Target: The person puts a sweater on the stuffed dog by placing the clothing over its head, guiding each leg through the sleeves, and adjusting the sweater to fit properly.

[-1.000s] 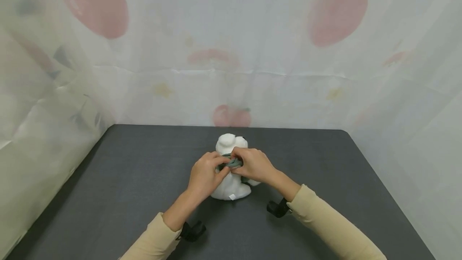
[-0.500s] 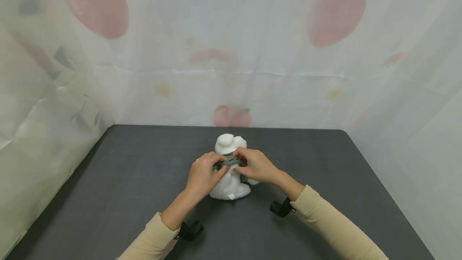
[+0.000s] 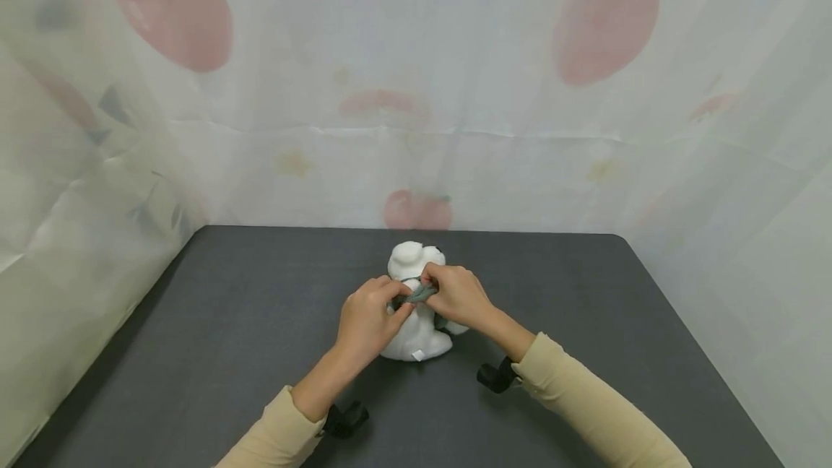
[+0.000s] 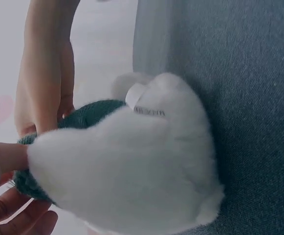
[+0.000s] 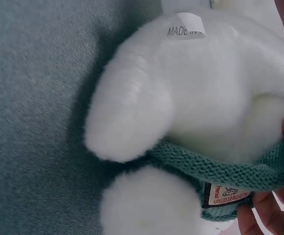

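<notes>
Head view, toy: a white plush animal toy (image 3: 416, 327) sits upright on the dark grey felt-covered table (image 3: 227, 323), near the middle, its back towards the person.
Head view, scarf: a green knitted scarf (image 3: 416, 295) goes round the toy's neck.
Head view, left hand: the left hand (image 3: 367, 320) has its fingers curled, pinching the scarf at the back of the neck.
Head view, right hand: the right hand (image 3: 458, 295) pinches the same strip of scarf, just beside the left hand; the two touch.
Head view, sleeves: both arms wear beige sleeves (image 3: 585, 406).
Head view, backdrop: a pale curtain printed with red fruit (image 3: 607, 27) hangs behind and beside the table.
Left wrist view: the toy (image 4: 132, 176) fills the frame, a white sewn-in label (image 4: 144, 105) on its body; the scarf (image 4: 85, 115) shows behind it, and fingers (image 4: 14, 215) curl in at the lower left.
Right wrist view: the toy (image 5: 215, 93) rests against the table (image 5: 34, 122); the scarf (image 5: 220, 169) crosses below its body and carries a small printed tag (image 5: 225, 193); fingers (image 5: 273, 215) hold the scarf at the right edge.
</notes>
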